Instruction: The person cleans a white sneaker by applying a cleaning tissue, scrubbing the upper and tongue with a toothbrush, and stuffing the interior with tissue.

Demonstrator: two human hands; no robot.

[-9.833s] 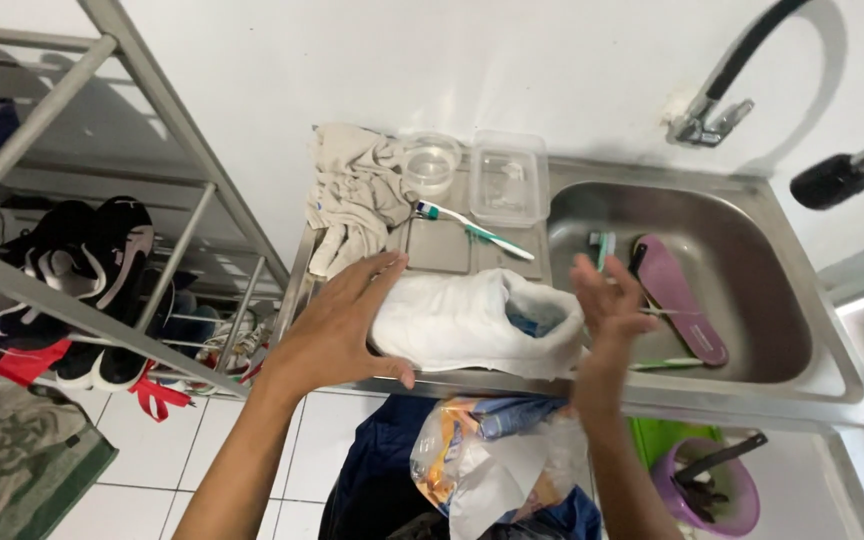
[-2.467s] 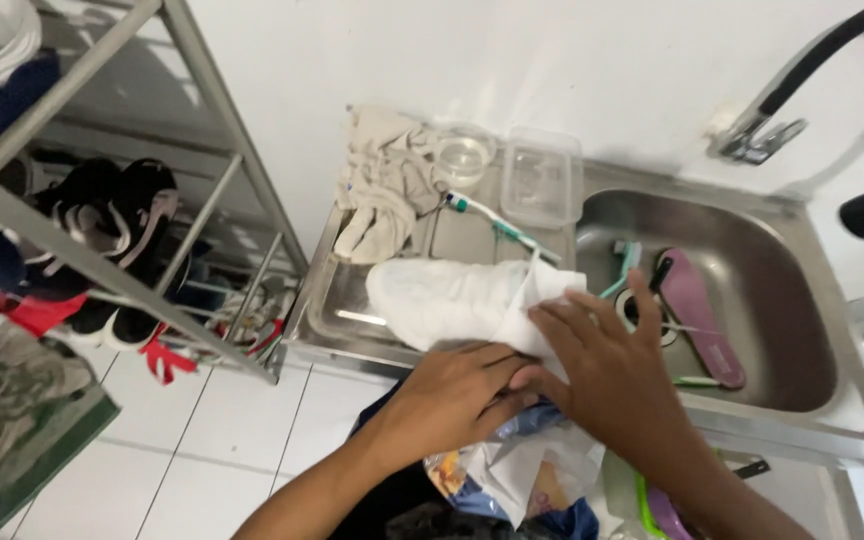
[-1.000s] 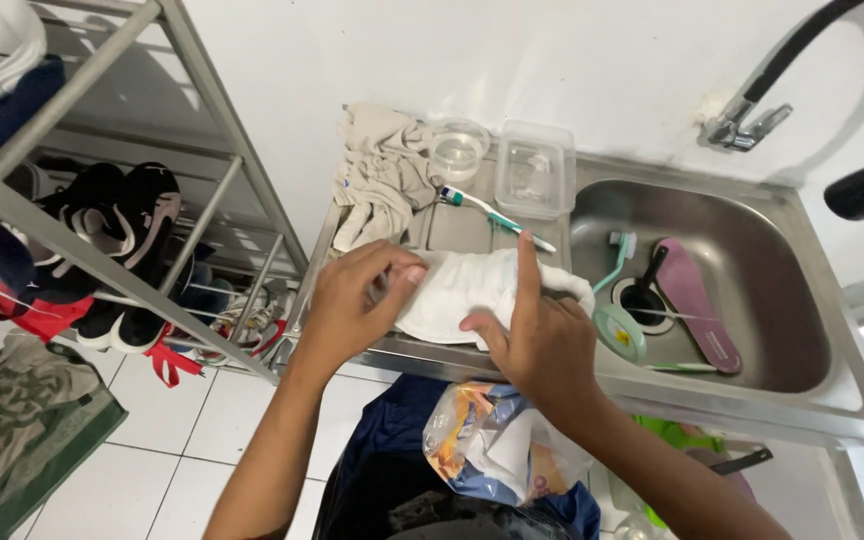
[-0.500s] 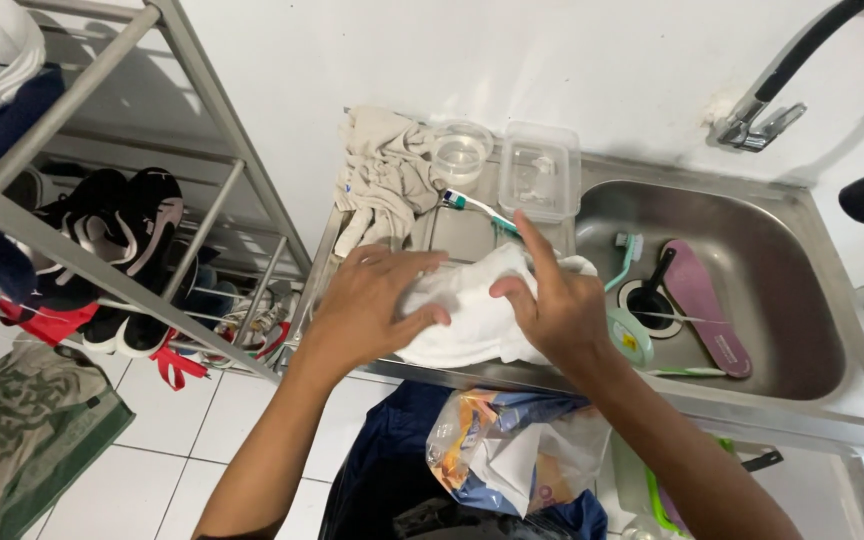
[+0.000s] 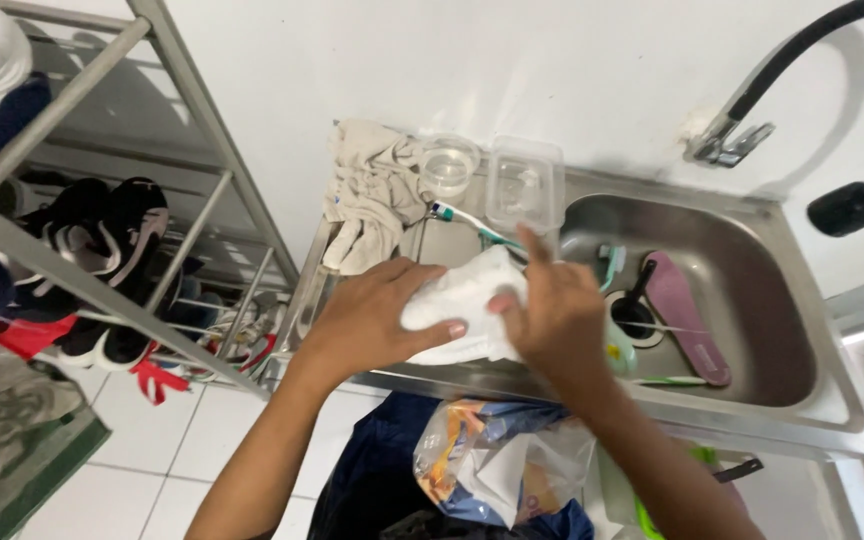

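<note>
Hands closer together than a moment ago: left hand [image 5: 372,318] and right hand [image 5: 552,315] both grasping white shoe [image 5: 462,300], bunching its wrapping on counter [image 5: 452,240].

L hand [image 5: 372,320] palm-down, fingers curled; R hand [image 5: 552,315] beside it — index finger raised.

A plain white wall [image 5: 472,60] rises behind a steel sink [image 5: 802,330]. A grey metal rack [image 5: 207,130] with dark shoes [image 5: 102,240] stands over the white tiled floor [image 5: 182,450], evenly lit
</note>
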